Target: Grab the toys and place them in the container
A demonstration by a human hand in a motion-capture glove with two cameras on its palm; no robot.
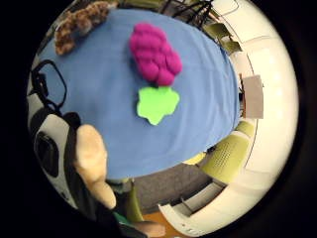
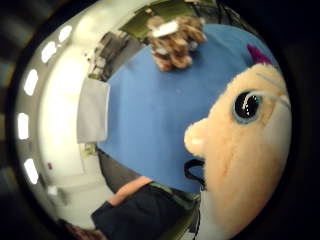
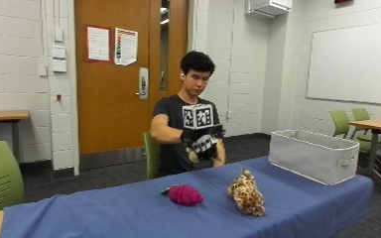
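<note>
Behind the blue-clothed table (image 3: 111, 210), at the middle of the outside view, the gloved right hand (image 3: 202, 144) is raised at chest height, its fingers wrapped around a cream plush toy with a big eye (image 2: 245, 150), which fills the thumb-side palm view. On the cloth near the frame's centre lie a magenta plush grape bunch (image 3: 185, 195) and, just right of it, a spotted brown plush animal (image 3: 246, 198). At the right end stands the grey fabric container (image 3: 312, 154).
</note>
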